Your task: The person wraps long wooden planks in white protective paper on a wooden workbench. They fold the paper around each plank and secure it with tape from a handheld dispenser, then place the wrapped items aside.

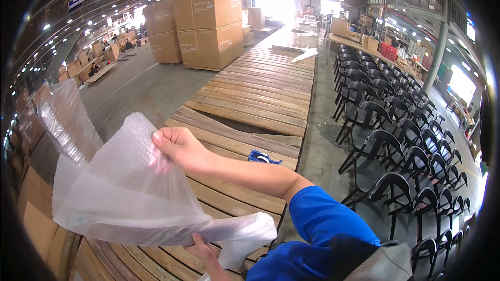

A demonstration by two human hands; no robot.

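Observation:
A translucent sheet of bubble wrap (125, 177) spreads across the left of the head view. My right hand (179, 148) pinches its upper edge between thumb and fingers and holds it raised. Along its lower side the wrap forms a long roll (234, 226); a darker tone shows through, but I cannot make out whether anything lies inside. Below the sheet, my left hand (203, 252) grips the roll's near side with the thumb on top. A blue tape dispenser (264, 157) lies on the slatted wooden platform (250, 93) beyond my right forearm.
Clear film covers an upright stack (67, 119) on the left. Large cardboard boxes (208, 26) stand farther back beside the platform. Rows of black chairs (390, 145) fill the right side. A raised slat leaves a gap (234, 123) in the platform. White wrap (304, 54) lies farther along it.

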